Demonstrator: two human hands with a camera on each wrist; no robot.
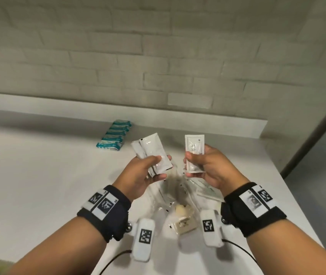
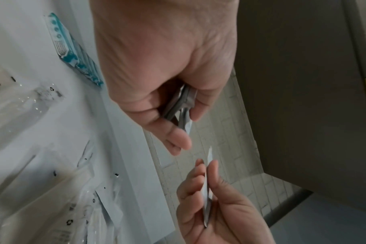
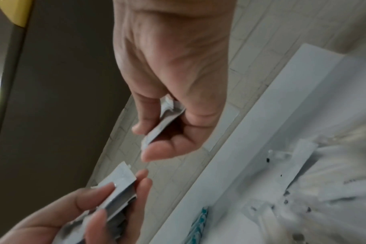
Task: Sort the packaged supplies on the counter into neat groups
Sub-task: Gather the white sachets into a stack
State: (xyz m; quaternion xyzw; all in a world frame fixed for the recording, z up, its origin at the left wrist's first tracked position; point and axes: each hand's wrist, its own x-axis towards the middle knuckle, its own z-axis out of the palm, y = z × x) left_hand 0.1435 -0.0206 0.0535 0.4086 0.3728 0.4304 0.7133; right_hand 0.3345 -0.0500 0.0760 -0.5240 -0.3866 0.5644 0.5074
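Observation:
My left hand (image 1: pixel 161 165) grips a small stack of white sachets (image 1: pixel 150 149) above the counter, thumb on top and fingers beneath. My right hand (image 1: pixel 189 165) pinches a single white printed sachet (image 1: pixel 194 147) upright, a short gap from the stack. In the left wrist view the stack (image 2: pixel 185 102) shows edge-on in the left hand (image 2: pixel 178 125), with the single sachet (image 2: pixel 207 189) below it. The right wrist view has the single sachet (image 3: pixel 162 127) in the right hand (image 3: pixel 148 142) and the stack (image 3: pixel 119 189) at lower left.
A tidy row of teal packets (image 1: pixel 114 138) lies at the back left of the white counter (image 1: pixel 39 175). Beneath my hands sits a loose pile of clear-wrapped items (image 1: pixel 178 195), including a beige one (image 1: pixel 184 219). A brick wall (image 1: pixel 158 56) backs the counter; its right edge drops off.

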